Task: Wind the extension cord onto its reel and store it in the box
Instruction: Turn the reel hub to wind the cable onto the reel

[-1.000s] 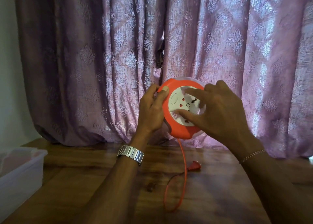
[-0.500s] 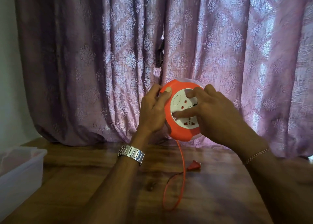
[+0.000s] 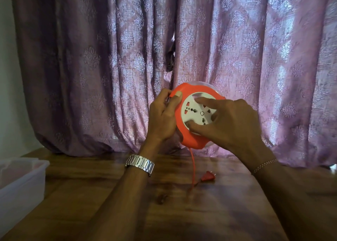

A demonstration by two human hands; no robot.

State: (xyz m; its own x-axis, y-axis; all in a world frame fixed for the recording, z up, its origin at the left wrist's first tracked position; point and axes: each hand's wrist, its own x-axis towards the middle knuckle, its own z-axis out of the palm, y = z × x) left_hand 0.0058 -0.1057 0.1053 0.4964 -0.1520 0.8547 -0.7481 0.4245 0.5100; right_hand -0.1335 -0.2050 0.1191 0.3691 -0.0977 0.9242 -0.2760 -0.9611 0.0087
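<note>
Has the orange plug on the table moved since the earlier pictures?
Yes. The plug has slid a little nearer the curtain, as the slack cord loop shortened.

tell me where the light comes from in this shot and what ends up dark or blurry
Head view: light comes through the curtain from behind, brightest on its right half, so both hands and forearms read as dark shapes; the reel stays vivid, while the cord hanging below it looks slightly smeared; the table is dim near the camera; the box sits cropped at the left edge.
</note>
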